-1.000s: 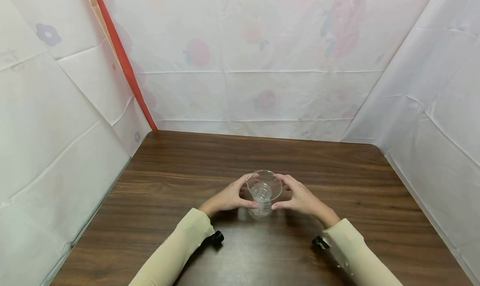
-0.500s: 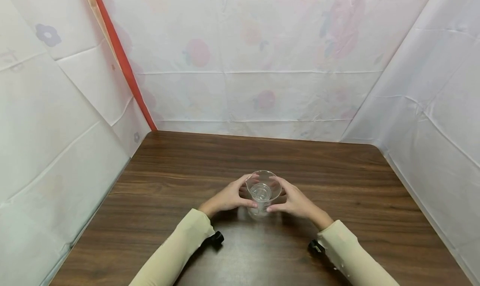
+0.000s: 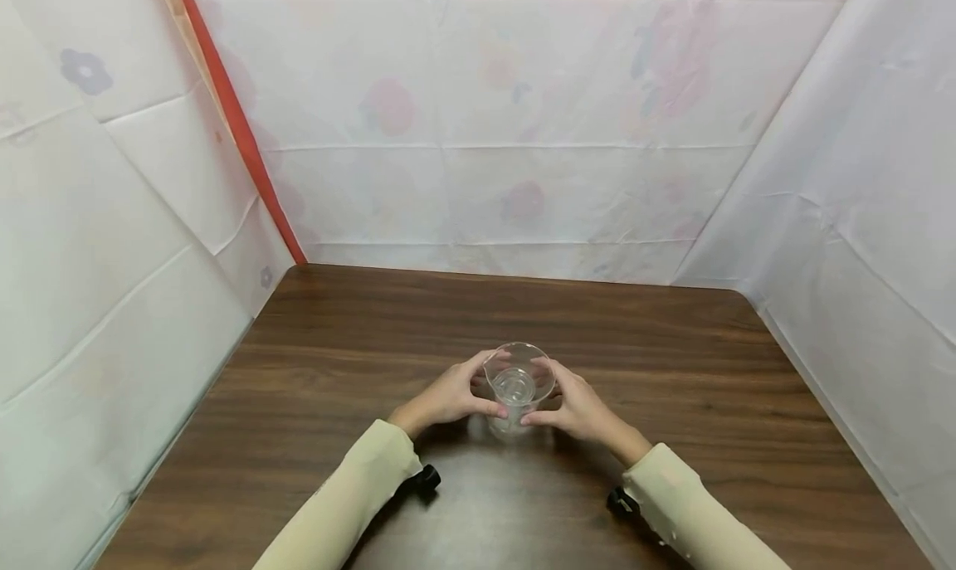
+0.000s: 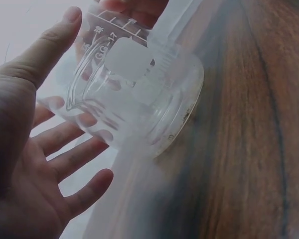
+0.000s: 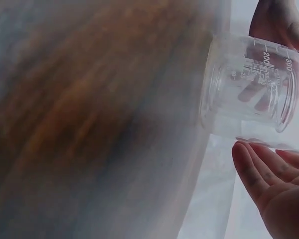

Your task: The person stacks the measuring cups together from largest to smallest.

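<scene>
A clear glass beaker [image 3: 515, 386] stands upright on the brown table, its pouring lip facing left. White printed scale lines and "GG-17" show in the left wrist view; "200" and "300" in the right wrist view. Inner rings and a second set of marks show through the glass; I cannot tell whether a smaller vessel sits within. My left hand [image 3: 446, 397] curves round the left wall, thumb in front and fingers behind. On the opposite side, my right hand [image 3: 586, 406] curves round the wall likewise. The far fingers are partly seen through glass.
The dark wood-grain table [image 3: 358, 321] extends around the hands. White patterned sheets [image 3: 485, 122] hang behind and at both sides, with a red strip [image 3: 239, 130] at the left corner. Small black devices [image 3: 429, 477] are worn under the cuffs.
My right hand has moved left, closing in on the beaker. The left hand keeps its place round the glass. The whole head view has shifted slightly; the beaker stays on the table.
</scene>
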Tool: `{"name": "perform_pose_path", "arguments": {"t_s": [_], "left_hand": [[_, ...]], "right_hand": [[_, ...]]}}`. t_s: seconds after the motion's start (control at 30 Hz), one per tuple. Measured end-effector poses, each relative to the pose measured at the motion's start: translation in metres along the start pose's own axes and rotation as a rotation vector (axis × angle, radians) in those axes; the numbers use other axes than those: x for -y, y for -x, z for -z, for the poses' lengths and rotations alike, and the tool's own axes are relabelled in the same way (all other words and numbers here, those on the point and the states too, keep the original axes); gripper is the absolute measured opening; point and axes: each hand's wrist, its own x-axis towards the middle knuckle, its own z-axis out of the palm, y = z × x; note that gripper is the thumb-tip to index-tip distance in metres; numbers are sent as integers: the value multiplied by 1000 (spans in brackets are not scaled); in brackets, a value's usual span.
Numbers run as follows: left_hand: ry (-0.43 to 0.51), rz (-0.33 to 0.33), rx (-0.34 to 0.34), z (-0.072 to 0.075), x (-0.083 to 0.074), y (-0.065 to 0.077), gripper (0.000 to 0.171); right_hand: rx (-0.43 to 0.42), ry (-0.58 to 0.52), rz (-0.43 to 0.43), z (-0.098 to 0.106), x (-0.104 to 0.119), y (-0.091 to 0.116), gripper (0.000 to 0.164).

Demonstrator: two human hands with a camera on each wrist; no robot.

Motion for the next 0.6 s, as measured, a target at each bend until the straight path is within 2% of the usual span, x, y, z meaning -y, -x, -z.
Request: {"name": "perform_pose_path", "arguments": {"t_s": [0.2, 0.6], "left_hand": [[-18, 16, -5, -3, -2, 5, 83], [-56, 8, -8, -3, -10, 0, 82]], "right_hand": [[5, 10, 13, 0, 1, 2, 81], [22, 72, 9, 8, 0, 2, 81]]}}
